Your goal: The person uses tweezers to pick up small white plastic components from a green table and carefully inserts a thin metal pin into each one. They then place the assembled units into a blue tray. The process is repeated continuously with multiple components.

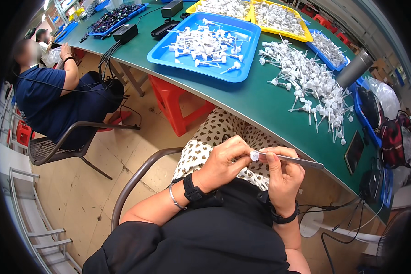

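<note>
Above my lap, my left hand (228,157) pinches a small white plastic piece (254,156) with a round end. Close against it, my right hand (284,176) is closed round a slim, flat silver metal tool (308,162). The tool's broad end sticks out to the right, and its thin end reaches the white piece. Whether that tip touches or enters the piece is too small to tell. On the green table (269,107) ahead lies a loose heap of white-headed parts with thin stems (313,77). More of them fill a blue tray (157,57).
Yellow trays (301,36) of similar parts stand at the back. To the right are a dark cylindrical bottle (355,68), a phone (354,152) and cables. A red stool (173,107) stands under the table. Another person (45,98) sits on a chair at left.
</note>
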Tool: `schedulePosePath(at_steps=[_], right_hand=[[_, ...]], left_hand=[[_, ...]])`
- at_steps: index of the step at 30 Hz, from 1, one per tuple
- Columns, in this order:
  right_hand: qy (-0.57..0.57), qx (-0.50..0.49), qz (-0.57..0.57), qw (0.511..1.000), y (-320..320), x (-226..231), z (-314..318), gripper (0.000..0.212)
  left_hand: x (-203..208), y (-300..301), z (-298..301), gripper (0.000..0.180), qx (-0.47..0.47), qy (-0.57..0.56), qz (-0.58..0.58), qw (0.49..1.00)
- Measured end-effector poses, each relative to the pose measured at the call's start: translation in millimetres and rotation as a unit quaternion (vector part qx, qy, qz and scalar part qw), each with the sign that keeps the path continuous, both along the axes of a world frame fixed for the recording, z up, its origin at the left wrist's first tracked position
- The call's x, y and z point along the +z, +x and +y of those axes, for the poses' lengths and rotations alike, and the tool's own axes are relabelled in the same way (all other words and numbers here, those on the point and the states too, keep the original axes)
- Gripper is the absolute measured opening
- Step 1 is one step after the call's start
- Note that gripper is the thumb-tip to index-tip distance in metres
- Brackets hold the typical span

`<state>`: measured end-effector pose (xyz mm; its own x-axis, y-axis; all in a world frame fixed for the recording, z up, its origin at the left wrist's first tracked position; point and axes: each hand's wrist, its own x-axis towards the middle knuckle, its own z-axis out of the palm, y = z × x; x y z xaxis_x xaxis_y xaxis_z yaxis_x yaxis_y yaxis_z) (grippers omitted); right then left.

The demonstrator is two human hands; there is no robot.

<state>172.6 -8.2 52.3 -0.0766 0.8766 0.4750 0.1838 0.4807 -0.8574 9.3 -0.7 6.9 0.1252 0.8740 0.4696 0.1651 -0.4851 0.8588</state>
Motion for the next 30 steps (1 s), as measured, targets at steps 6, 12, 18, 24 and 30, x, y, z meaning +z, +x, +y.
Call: schedulePosePath(at_steps=[6, 12, 18, 24, 30], right_hand=[[-0.005, 0.001, 0.001, 1.0, 0, -2, 0, 0.006], [-0.008, -0.003, 0.0, 1.0, -2, -3, -1, 0.006], [0.047, -0.021, -0.064, 0.997, -6, -5, -2, 0.004], [0.123, 0.018, -0.19, 0.974, -3, 8, 2, 0.008], [-0.059, 0.023, 0.094, 0.994, -1, 0, -1, 0.009]], left_hand=[[0, -1, 0, 0.012, -0.008, -0.004, 0.004, 1.0], [2, -1, -2, 0.01, -0.016, -0.028, -0.005, 0.999], [-1, -3, -3, 0.009, -0.018, -0.035, -0.003, 0.999], [-11, -7, 1, 0.013, -0.034, 0.006, 0.008, 0.999], [-2, -8, 0, 0.012, -0.073, -0.11, -0.093, 0.987]])
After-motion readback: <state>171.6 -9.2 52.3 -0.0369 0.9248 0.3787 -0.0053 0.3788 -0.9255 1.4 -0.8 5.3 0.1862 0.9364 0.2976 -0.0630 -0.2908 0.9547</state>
